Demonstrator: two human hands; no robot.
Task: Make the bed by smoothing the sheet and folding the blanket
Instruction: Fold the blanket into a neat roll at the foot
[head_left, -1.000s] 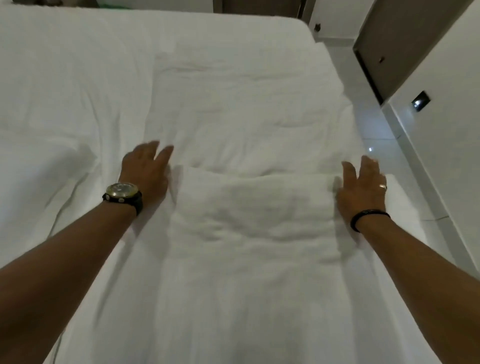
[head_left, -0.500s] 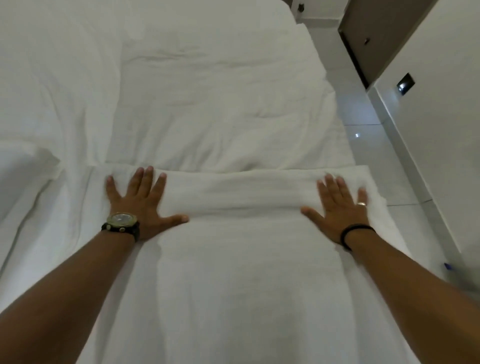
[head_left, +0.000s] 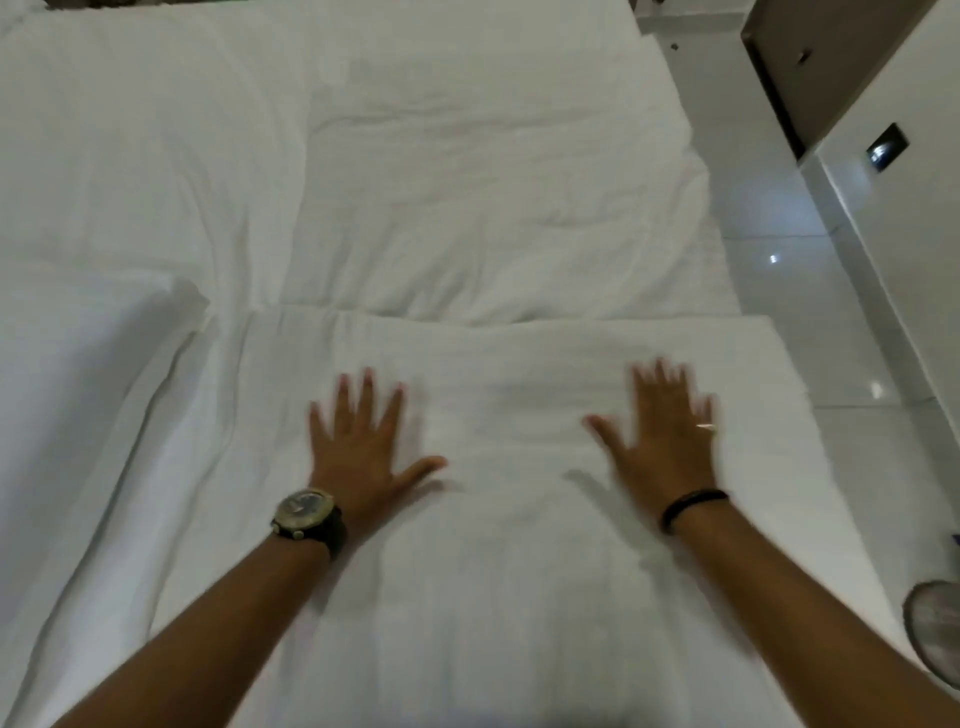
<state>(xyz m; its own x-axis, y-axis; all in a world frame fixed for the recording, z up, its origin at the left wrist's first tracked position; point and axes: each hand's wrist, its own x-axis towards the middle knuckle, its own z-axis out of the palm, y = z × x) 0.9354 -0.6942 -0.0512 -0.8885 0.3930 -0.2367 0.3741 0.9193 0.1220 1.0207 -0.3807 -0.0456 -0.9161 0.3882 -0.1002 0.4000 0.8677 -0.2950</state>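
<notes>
Pillow (head_left: 88, 332) far left on bed, clear of fold; sheet (head_left: 130, 156) beyond, creased; left hand (head_left: 358, 447) flat on folded blanket (head_left: 493, 545), fingers spread wide, holding nothing; right hand (head_left: 662, 441) same, blurred, ring side near bed edge; risk: uneven palm pressure could skew fold or push right end off toward floor (head_left: 810, 312).

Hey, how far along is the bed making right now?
Done: the blanket already shows a folded edge across the bed. In hand: the left hand and right hand lie flat, fingers spread, on that fold. Left: the sheet on the left looks creased.
</notes>
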